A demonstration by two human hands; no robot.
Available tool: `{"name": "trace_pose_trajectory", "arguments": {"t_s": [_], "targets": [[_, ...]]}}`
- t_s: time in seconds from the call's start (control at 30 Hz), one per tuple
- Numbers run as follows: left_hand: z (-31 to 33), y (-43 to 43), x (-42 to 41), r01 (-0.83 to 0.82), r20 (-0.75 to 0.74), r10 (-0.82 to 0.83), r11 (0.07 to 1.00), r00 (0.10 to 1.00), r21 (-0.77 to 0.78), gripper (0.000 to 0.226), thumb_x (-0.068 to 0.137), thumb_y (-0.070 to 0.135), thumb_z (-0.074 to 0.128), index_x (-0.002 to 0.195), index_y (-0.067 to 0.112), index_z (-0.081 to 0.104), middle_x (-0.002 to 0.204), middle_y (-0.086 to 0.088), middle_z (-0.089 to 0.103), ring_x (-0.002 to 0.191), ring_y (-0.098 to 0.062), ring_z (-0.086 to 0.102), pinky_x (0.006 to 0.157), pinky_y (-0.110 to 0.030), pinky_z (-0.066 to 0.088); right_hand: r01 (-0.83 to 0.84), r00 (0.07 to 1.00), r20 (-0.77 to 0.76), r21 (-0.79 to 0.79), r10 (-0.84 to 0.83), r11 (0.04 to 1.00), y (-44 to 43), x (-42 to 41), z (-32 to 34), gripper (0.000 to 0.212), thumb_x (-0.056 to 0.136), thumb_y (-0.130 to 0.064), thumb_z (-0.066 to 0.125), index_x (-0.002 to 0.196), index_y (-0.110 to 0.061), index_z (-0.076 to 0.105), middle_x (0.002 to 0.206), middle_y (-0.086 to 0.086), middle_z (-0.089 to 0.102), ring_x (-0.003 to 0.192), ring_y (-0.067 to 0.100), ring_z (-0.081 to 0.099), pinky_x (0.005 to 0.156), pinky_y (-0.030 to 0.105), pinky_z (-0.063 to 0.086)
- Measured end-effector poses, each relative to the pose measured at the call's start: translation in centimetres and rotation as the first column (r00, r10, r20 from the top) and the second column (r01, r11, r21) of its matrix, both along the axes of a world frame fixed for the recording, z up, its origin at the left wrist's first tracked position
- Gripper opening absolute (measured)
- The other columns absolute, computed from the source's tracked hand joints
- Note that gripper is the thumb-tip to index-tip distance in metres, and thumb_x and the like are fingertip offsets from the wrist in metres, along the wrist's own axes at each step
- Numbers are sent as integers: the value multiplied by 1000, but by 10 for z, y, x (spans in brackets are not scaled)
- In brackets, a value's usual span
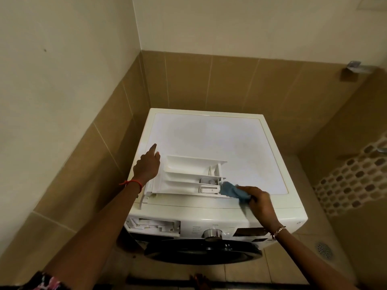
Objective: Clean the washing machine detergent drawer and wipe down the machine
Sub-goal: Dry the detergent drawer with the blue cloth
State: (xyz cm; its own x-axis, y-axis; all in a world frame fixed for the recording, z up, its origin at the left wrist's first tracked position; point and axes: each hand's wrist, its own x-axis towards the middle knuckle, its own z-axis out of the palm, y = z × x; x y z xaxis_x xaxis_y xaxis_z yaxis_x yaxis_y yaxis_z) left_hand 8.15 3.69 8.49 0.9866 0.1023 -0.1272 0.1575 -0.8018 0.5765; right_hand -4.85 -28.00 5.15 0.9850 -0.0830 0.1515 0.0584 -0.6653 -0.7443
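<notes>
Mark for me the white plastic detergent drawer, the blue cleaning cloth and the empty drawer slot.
White plastic detergent drawer [184, 174]: head view, its big left compartment.
Blue cleaning cloth [231, 190]: head view, the bunched middle.
Empty drawer slot [155, 226]: head view, the opening's inside, machine front.

**Tiled Home Bathroom or Laundry Corner**

Domestic wet room, tucked into a corner. White front-loading washing machine [211, 155] with dark round door and chrome dial [213, 234], pushed close against two walls. Glossy tan rectangular wall tiles [209, 82] on the lower half, plain cream painted plaster [62, 59] above. Round metal floor drain [324, 250] set into beige floor tiles to the right. Band of small brown and cream mosaic tiles [351, 185] on the right-hand wall, beside what looks like a shower area. Chrome wall bracket [354, 66] higher up on the same side. White plastic compartmented detergent drawer [188, 176] lying on the machine's top.
</notes>
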Motion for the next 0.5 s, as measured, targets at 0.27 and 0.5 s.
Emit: {"name": "trace_pose_trajectory", "arguments": {"t_s": [0.27,0.5], "targets": [[1,-1,-2,-13,58,20,993,998,-118,46,101,26,30,146,17,27,136,-22,48,120,-37,50,100,-40,38,599,801,-593,788,-86,143,-15,16,30,57,28,-2,70,83,-2,58,88,11,60,78,26,54,72,34,46],[17,-9,-26,152,356,-66,964,932,-219,47,99,14,37,145,10,28,124,-28,56,100,-44,58,92,-39,45,438,893,-445,894,69,95,-6,30,43,32,79,-18,65,108,-6,62,102,12,69,90,22,67,76,35,56]]}}
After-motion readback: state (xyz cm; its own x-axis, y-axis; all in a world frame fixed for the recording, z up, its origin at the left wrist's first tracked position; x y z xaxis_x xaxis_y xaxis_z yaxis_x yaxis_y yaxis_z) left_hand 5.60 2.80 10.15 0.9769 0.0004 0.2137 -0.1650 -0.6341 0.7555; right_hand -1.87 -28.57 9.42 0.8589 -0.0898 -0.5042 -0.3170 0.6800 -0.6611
